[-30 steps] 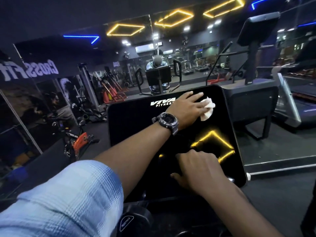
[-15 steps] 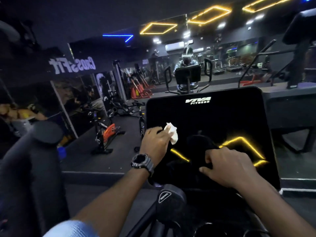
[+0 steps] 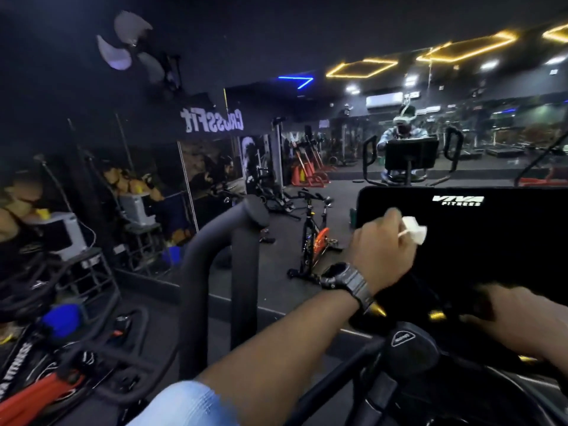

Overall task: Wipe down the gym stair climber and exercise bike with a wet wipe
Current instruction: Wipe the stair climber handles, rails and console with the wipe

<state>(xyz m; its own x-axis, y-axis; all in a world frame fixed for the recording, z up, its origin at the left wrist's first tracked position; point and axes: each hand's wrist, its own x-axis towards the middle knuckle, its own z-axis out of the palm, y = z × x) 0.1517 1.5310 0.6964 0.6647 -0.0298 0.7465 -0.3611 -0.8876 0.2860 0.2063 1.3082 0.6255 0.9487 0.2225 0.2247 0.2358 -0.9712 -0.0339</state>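
The black console screen (image 3: 479, 241) of the machine fills the right of the view, with a curved black handrail (image 3: 215, 256) to its left. The left hand (image 3: 382, 245) pinches a crumpled white wet wipe (image 3: 415, 230) against the screen's upper left area. The right hand (image 3: 522, 321) rests at the screen's lower edge, blurred, so its grip cannot be told.

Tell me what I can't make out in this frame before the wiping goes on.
Head view only:
- right hand: blurred, fingers dark against the console; its grip is unclear.
- console: its right side is cut off by the frame edge.
- wet wipe: mostly hidden inside the left hand.
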